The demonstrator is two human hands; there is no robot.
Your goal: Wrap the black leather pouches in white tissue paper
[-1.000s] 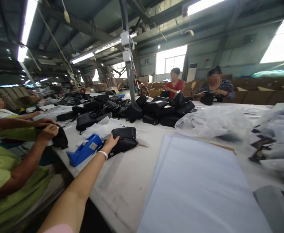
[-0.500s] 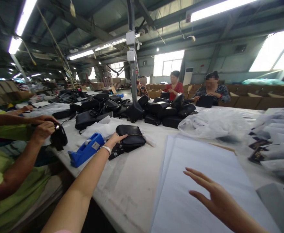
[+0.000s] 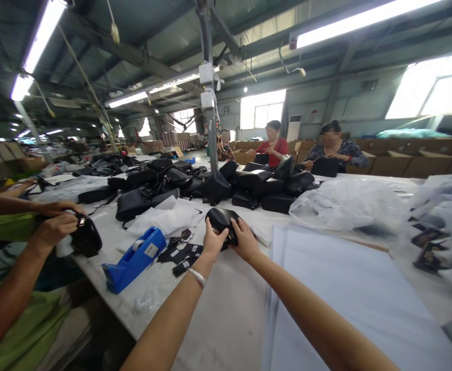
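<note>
A small black bag (image 3: 223, 217) is held between both of my hands over the white table (image 3: 226, 309). My left hand (image 3: 213, 241) grips its left side, thumb across the near face; a silver bracelet circles that wrist. Fingers curled over its right side, my right hand (image 3: 245, 241) holds it too. The bag's underside is partly hidden by my hands. Just left of them lie several black tags (image 3: 181, 252) with small white labels. A blue tape dispenser (image 3: 135, 260) stands at the table's left edge.
Black bags (image 3: 249, 180) are heaped across the table beyond my hands. White sheets (image 3: 337, 299) lie on the right, with clear plastic bags (image 3: 345, 201) behind them. At left, a co-worker's hands (image 3: 58, 226) hold another black bag (image 3: 87, 234). Two people sit across the table.
My right hand has moved left from above the white sheets and taken hold of the bag. The bag has shifted slightly right and turned, uncovering the black tags.
</note>
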